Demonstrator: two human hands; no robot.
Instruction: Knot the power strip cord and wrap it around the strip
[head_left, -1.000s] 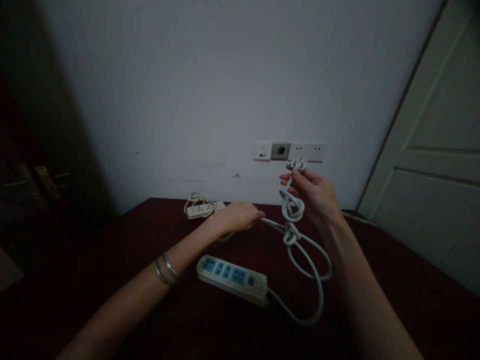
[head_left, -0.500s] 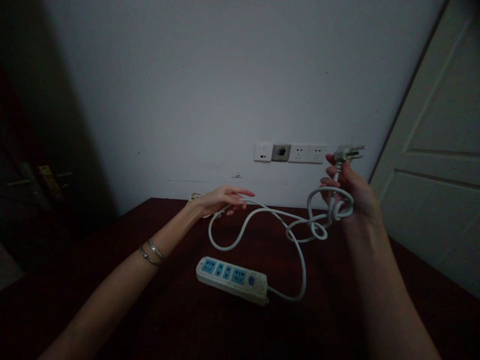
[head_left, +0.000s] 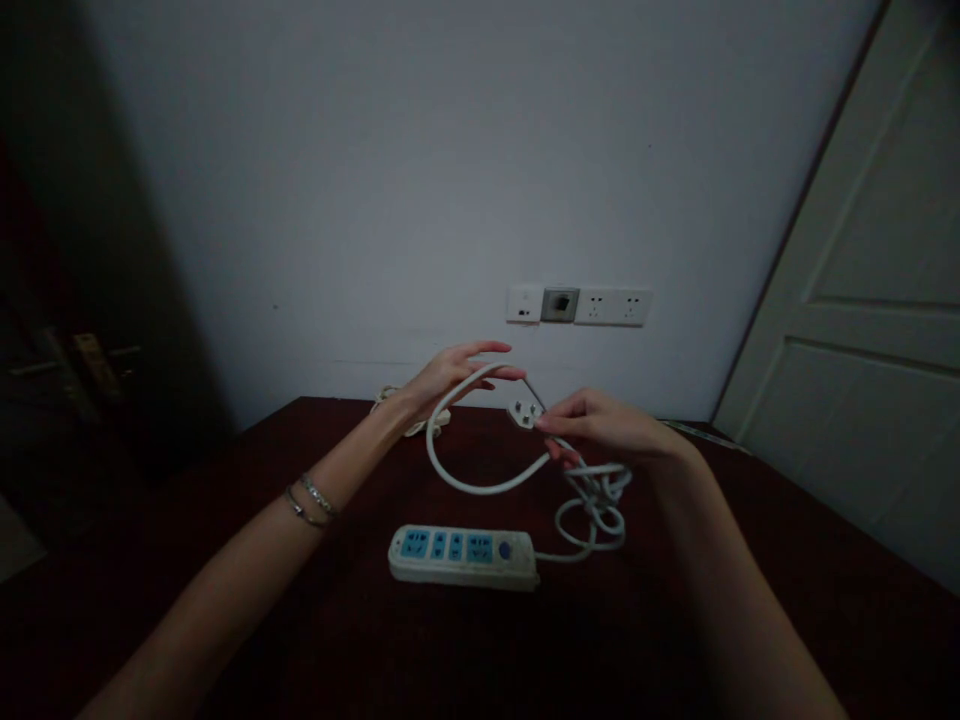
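Observation:
A white power strip (head_left: 465, 557) with blue sockets lies on the dark red table. Its white power cord (head_left: 480, 489) runs off the right end into a tangle below my right hand. My right hand (head_left: 604, 425) is closed on the three-pin plug (head_left: 523, 414), thumb and forefinger at its edge, with lower fingers curled by the cord. The pins face me. My left hand (head_left: 461, 375) holds the top of a cord loop near its fingertips, its upper finger stretched out. A bracelet (head_left: 311, 500) circles my left wrist.
Behind the table, the wall carries a row of outlets (head_left: 611, 307) and a grey switch plate (head_left: 560, 304). A pale bundle of cable (head_left: 429, 425) lies behind my left wrist. A flat strip (head_left: 701, 435) rests at the back right. White door (head_left: 862, 330) stands right.
My right hand has brought the plug left and down from near the wall outlets, close to my left hand. The cord tangle came along and hangs lower. The power strip has turned slightly.

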